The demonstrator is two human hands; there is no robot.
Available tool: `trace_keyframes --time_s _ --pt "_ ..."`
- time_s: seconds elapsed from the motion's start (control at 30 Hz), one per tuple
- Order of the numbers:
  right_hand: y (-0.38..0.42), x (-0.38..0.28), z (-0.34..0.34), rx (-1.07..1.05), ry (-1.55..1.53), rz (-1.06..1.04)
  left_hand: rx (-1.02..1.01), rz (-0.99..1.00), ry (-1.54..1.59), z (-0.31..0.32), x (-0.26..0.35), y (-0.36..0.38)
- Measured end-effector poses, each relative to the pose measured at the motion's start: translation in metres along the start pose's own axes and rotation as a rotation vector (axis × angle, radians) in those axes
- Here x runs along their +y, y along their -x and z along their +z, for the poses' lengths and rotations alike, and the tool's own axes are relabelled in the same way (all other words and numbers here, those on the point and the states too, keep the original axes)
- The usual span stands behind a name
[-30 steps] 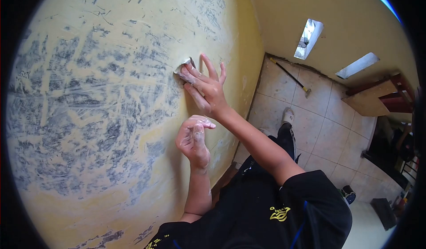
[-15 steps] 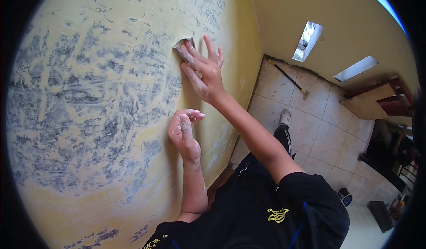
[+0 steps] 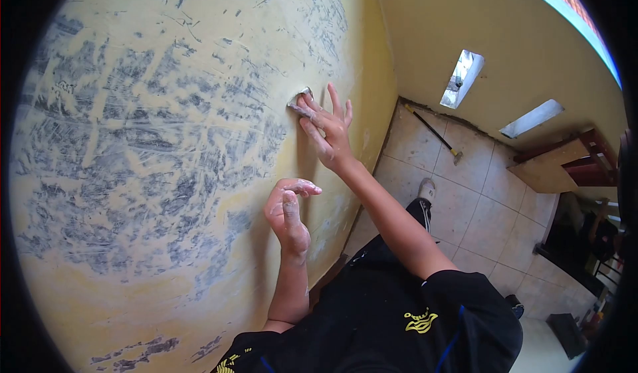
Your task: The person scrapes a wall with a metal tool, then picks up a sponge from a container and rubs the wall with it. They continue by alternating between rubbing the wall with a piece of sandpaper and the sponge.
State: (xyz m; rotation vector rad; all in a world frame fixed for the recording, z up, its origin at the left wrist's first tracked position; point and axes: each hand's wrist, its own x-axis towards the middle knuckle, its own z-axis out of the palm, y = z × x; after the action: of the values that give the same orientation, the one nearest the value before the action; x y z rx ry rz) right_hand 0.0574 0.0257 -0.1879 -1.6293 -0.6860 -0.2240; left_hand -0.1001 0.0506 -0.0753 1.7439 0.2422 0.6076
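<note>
My right hand (image 3: 327,128) presses a small folded piece of sandpaper (image 3: 299,98) against the wall (image 3: 259,61) with its fingertips. Its other two fingers are spread away from the sheet. Grey, scuffed patches and pale smears cover the cream-yellow wall to the left of this hand. Lower down, my left hand (image 3: 290,215) is held close beside the wall, empty. Its fingers are loosely bent and the thumb stands apart from them. White dust coats the fingers of both hands.
A long-handled hammer (image 3: 433,132) lies on the tiled floor (image 3: 458,200) by the far wall. That wall has two narrow slots (image 3: 463,79). Wooden boards (image 3: 551,164) lean at the right. My shoe (image 3: 426,189) stands on the tiles.
My right hand has slid a little down the wall with the sandpaper, closer to my left hand. My left hand keeps its pose. The view has shifted slightly.
</note>
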Motion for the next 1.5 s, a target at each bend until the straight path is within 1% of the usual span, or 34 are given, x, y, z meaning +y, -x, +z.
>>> trace_keyframes --time_s 0.07,0.1,0.17,0.2,0.23,0.3,0.37,0.4,0.43,0.47,0.5,0.53,0.57,0.63,0.67,0.73,0.77,0.8,0.87,0.9,0.97,1.0,1.03,1.1,1.17,1.2,1.23,1.3,1.37,1.4,1.43,1.5 --pt "-0.023 -0.02 0.009 0.241 -0.175 0.098 0.019 -0.029 0.009 0.001 -0.006 0.0" --pt "-0.027 -0.035 0.012 0.267 -0.239 0.066 0.03 -0.058 0.007 0.001 -0.008 0.0" --pt "-0.013 -0.053 0.015 0.149 -0.171 -0.059 0.013 -0.055 0.007 0.003 -0.005 0.001" --pt "0.0 -0.044 0.019 0.11 -0.162 -0.108 -0.003 -0.05 0.048 0.003 -0.001 0.003" --pt "0.011 -0.031 0.016 0.116 -0.158 -0.106 -0.019 -0.038 0.101 0.006 0.002 0.002" --pt "0.017 -0.012 0.0 -0.001 -0.035 -0.065 -0.037 0.001 0.108 0.012 0.014 -0.001" --pt "0.012 -0.011 -0.001 0.021 -0.008 -0.045 -0.085 0.04 0.101 0.012 0.018 -0.002" --pt "0.008 -0.024 -0.001 0.082 -0.072 0.004 -0.12 0.077 0.009 0.01 0.015 -0.003" --pt "0.004 -0.036 0.003 0.141 -0.137 0.05 -0.12 0.086 0.011 0.009 0.013 -0.003" --pt "0.005 -0.047 0.012 0.15 -0.123 0.024 -0.112 0.069 0.039 0.009 0.012 -0.001" --pt "0.006 -0.058 0.016 0.11 -0.125 -0.043 -0.103 0.055 0.069 0.009 0.013 0.001" --pt "0.01 -0.061 0.019 0.108 -0.123 -0.079 -0.102 0.077 0.058 0.009 0.016 0.004" --pt "0.013 -0.06 0.022 0.108 -0.122 -0.116 -0.101 0.094 0.061 0.008 0.022 0.009" --pt "0.013 -0.041 0.009 0.059 -0.024 -0.235 -0.153 0.08 0.123 0.005 0.031 0.011" --pt "0.012 -0.033 0.004 0.061 0.006 -0.227 -0.162 0.099 0.132 0.002 0.031 0.013" --pt "0.001 -0.027 -0.002 0.073 0.035 -0.115 -0.114 0.032 0.159 -0.002 0.028 0.017" --pt "-0.003 -0.024 -0.002 0.086 0.04 -0.074 -0.115 0.036 0.165 -0.004 0.027 0.016" --pt "-0.008 -0.028 -0.002 0.082 0.044 -0.074 -0.08 0.031 0.152 -0.005 0.027 0.018" --pt "-0.014 -0.042 -0.001 0.168 -0.028 -0.025 -0.039 0.019 0.141 -0.008 0.025 0.021" --pt "-0.01 -0.043 0.002 0.161 -0.028 -0.024 -0.029 0.016 0.146 -0.009 0.024 0.02" --pt "0.006 -0.043 0.008 0.124 -0.039 -0.095 -0.016 0.011 0.158 -0.012 0.023 0.024" --pt "0.015 -0.037 0.007 0.064 -0.047 -0.119 -0.022 0.008 0.155 -0.014 0.023 0.025" --pt "0.016 -0.029 0.005 0.066 -0.033 -0.13 -0.031 0.011 0.155 -0.013 0.021 0.022" --pt "0.024 -0.022 0.001 0.026 0.012 -0.069 -0.038 0.012 0.155 -0.015 0.02 0.021" --pt "0.015 -0.017 0.0 0.048 0.043 -0.032 -0.042 0.013 0.144 -0.018 0.02 0.02" --pt "0.006 -0.019 -0.002 0.093 0.048 -0.027 -0.033 0.007 0.133 -0.018 0.02 0.021" --pt "-0.004 -0.025 -0.005 0.136 0.053 -0.02 -0.023 0.0 0.122 -0.018 0.02 0.022" --pt "-0.016 -0.04 -0.007 0.139 0.035 0.01 -0.025 -0.01 0.124 -0.018 0.023 0.024" --pt "-0.021 -0.051 -0.004 0.146 -0.117 -0.032 -0.021 -0.008 0.122 -0.018 0.022 0.024" --pt "-0.015 -0.052 -0.004 0.088 -0.088 -0.09 -0.039 0.033 0.089 -0.018 0.021 0.024" --pt "-0.006 -0.049 -0.005 0.081 -0.092 -0.087 -0.058 0.074 0.056 -0.019 0.021 0.025" --pt "0.014 -0.029 -0.011 -0.098 0.068 -0.123 -0.055 0.07 0.049 -0.019 0.024 0.026"
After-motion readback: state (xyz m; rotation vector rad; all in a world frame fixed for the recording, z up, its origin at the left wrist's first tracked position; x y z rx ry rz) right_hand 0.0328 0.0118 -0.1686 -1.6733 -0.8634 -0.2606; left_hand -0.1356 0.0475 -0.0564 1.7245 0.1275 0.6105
